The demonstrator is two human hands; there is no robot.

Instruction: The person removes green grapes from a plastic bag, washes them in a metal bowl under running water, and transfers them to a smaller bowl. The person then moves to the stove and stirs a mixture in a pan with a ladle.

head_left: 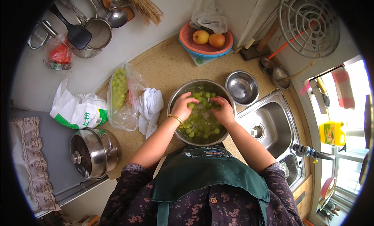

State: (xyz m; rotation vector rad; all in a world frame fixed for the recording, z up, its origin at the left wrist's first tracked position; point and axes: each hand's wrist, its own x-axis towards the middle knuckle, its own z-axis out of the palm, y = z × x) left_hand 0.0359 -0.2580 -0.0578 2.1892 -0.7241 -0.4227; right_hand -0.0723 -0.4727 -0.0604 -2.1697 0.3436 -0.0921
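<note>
A large stainless steel pot (172, 97) of water stands on the counter right in front of me, with many loose green grapes (198, 128) in it. My left hand (182, 107) reaches over the pot's left side, fingers spread and touching grapes at the water's surface. A gold-coloured bangle (176, 120) circles that wrist. At the right side of the pot, my right hand (223, 110) dips its parted, curved fingers among the grapes. Water and grapes partly hide the fingertips of both hands.
Left of the pot lie a white towel (150, 106), a clear bag of grapes (119, 88), a flour bag (84, 109) and a lidded steel pot (95, 153). A small steel bowl (242, 88) and a sink (274, 123) are at right. Behind, a basket (187, 40) holds two apples (201, 37).
</note>
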